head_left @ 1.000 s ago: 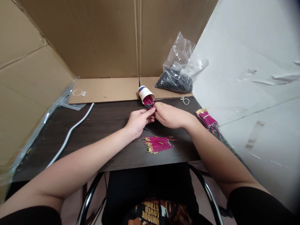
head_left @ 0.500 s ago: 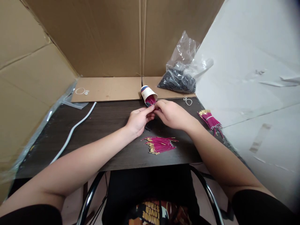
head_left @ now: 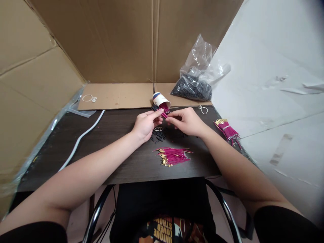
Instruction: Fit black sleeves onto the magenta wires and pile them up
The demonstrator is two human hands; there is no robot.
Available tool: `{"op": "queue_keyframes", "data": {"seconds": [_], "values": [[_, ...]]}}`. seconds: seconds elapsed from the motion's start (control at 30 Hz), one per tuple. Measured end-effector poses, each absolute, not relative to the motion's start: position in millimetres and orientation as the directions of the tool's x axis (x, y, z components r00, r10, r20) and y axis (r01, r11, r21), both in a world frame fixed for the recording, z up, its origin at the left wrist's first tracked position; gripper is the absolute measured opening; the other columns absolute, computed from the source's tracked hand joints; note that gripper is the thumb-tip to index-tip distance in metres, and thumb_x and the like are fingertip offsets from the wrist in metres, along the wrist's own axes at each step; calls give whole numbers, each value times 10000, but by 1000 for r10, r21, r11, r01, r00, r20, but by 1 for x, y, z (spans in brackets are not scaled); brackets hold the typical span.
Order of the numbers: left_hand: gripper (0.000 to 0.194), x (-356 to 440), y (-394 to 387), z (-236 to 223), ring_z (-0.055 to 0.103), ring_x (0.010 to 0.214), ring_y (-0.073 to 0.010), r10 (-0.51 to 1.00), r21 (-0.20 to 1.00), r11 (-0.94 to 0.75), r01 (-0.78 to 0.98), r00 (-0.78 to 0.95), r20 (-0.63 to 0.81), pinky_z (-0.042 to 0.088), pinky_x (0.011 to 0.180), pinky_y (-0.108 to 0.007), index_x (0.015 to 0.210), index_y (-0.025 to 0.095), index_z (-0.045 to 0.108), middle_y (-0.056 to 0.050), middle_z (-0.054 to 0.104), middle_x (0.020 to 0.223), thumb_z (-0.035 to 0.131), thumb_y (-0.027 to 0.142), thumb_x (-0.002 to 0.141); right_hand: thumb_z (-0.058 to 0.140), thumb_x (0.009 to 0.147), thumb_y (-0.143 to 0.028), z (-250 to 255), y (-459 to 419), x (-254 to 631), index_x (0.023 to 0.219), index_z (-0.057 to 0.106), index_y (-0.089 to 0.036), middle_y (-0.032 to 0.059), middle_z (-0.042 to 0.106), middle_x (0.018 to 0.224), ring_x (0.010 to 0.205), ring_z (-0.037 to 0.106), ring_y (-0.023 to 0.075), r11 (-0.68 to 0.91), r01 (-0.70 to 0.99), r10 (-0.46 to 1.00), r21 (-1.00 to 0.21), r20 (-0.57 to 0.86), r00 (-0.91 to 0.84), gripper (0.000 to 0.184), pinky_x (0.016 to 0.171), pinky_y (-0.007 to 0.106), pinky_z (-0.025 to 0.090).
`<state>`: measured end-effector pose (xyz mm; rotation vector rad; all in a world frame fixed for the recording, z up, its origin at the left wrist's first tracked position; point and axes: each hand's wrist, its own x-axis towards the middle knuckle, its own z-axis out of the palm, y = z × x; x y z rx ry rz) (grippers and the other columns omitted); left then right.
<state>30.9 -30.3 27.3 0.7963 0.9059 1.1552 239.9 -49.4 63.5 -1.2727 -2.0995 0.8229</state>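
Note:
My left hand [head_left: 146,125] is closed around several magenta wires [head_left: 164,114] with black sleeves [head_left: 155,107] at their upper ends. At the lower ends of these wires, the thumb and forefinger of my right hand [head_left: 186,120] are pinched together. Just behind my hands a white and blue paper cup [head_left: 162,100] lies tilted, its mouth toward me, with more magenta wires inside. Loose black sleeves [head_left: 159,135] and a pale rubber band [head_left: 158,129] are on the table below my left hand. Nearer me is a flat pile of magenta wires [head_left: 173,156] with gold-coloured tips.
A clear bag of black sleeves [head_left: 192,86] stands at the back right. A banded wire bundle [head_left: 227,130] lies at the table's right edge. Rubber bands [head_left: 203,109] lie right and on the cardboard strip [head_left: 121,96]. A pale tube [head_left: 81,136] runs along the left.
My left hand has shifted slightly left, and my right hand has drawn a little away from it. The wires in my grip, the loose sleeves and a rubber band now show more.

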Motion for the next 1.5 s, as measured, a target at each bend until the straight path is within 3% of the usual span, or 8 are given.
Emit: {"op": "queue_keyframes", "data": {"seconds": [0.3,0.63,0.83,0.97,1.1,1.2,1.37,1.5], "values": [[376,28,-25,29,575,700,-110,984,911,147,-386,149,-96,510,721,-285,734,142,720,-37,678,754,1025,348,804,724,1029,-476,51,-48,232,1037,896,-171,80,818,883,632,658,161,241,414,940,-878,105,-325,350,634,321,511],[410,20,-12,29,625,763,-144,977,974,44,-222,213,5,511,760,-315,948,131,856,-72,759,852,1034,457,774,675,1041,-525,45,-39,240,928,891,-173,63,744,704,613,627,175,283,503,953,-817,181,-242,427,657,326,485],[306,6,-1,29,669,834,-168,962,981,-194,26,203,185,542,809,-334,1083,126,821,-98,784,990,904,217,803,671,1014,-551,44,-27,257,1025,918,-164,79,771,786,626,631,186,272,512,962,-815,224,-155,459,644,334,481],[426,-12,6,35,622,842,-179,865,768,-499,402,289,411,573,854,-370,1223,170,785,-93,757,1106,746,74,811,655,1031,-542,44,-18,269,1132,936,-167,80,801,825,644,650,194,312,550,947,-775,301,-113,479,690,356,501],[764,-24,17,36,635,1389,-334,766,490,-642,590,464,445,537,1260,-545,1556,180,660,-179,661,1551,631,-15,817,639,1050,-517,45,-13,280,1063,927,-169,73,798,794,648,667,200,355,589,933,-726,316,-172,452,721,365,507],[946,-22,28,37,469,1631,-392,734,348,-674,652,536,418,422,1392,-618,1732,193,537,-184,531,1760,553,-64,822,645,1053,-508,46,-11,285,1047,920,-176,69,796,786,674,686,210,376,587,926,-717,312,-212,432,736,365,515],[1003,-7,55,47,353,1749,-420,677,142,-728,671,669,308,410,1369,-705,1796,232,488,-146,380,1914,513,-91,847,663,1037,-495,48,-9,289,1084,937,-171,80,825,832,697,697,218,385,579,922,-719,324,-211,427,728,358,508],[844,5,77,48,423,1697,-482,630,125,-776,619,744,224,429,1329,-728,1665,178,624,-194,524,1815,697,23,838,675,1017,-470,50,-9,289,1054,943,-166,83,836,844,673,664,205,377,578,926,-723,318,-206,407,716,354,502]]}}
